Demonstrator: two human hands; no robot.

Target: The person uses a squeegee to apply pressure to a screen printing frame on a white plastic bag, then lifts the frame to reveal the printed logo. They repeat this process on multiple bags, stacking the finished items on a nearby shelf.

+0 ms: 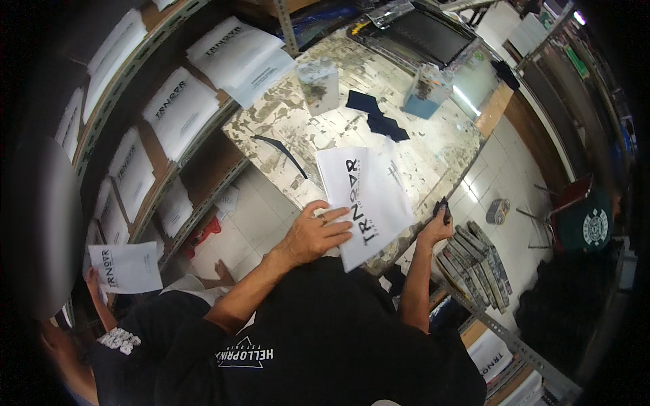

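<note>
My left hand (315, 233) grips the near left edge of a white printed bag (369, 203), with the fingers lying across its top and a ring on one of them. The bag looks like part of a thin stack and rests at the near edge of a worn, paint-flaked table (325, 145). Off the table's right edge, my right hand (435, 231) is closed around a small black object (441, 208) whose kind I cannot make out. Beyond the bag lie dark blue fabric pieces (378, 116), and a thin dark curved strip (283, 154) lies to its left.
Two translucent containers (318, 86) (428, 93) stand on the table, with a dark framed screen (423, 34) behind. Metal shelves with stacked white printed bags (179, 105) line the left. A co-worker at lower left holds a white printed bag (125, 268). Dark slabs (477, 264) lie at right.
</note>
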